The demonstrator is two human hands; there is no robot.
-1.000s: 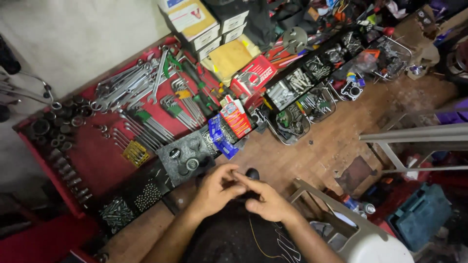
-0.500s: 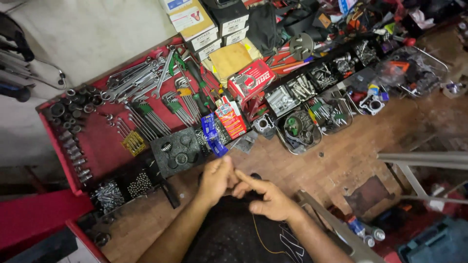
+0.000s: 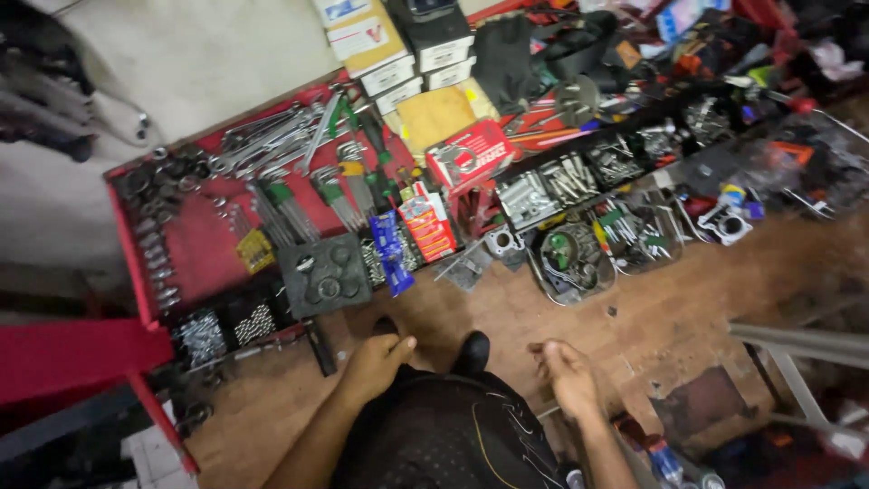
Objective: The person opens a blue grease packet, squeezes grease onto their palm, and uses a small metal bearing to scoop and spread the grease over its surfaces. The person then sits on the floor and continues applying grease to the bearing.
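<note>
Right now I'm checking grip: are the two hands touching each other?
Apart. The head view shows the left hand and right hand separated by dark trousers.

Bare skin, worn wood, painted metal and card.

Matt bare skin on left hand (image 3: 376, 362) and right hand (image 3: 568, 376), both empty. Near them, black trousers (image 3: 444, 435) of faintly glossy cloth. Underneath, rough scuffed brown wooden floor (image 3: 688, 308). Far left, red painted metal tray (image 3: 195, 249) with shiny steel wrenches (image 3: 272, 145). Beside, matt dark foam block (image 3: 323, 274). Far, smooth white and tan cardboard boxes (image 3: 389, 45); glossy red box (image 3: 471, 156).
</note>
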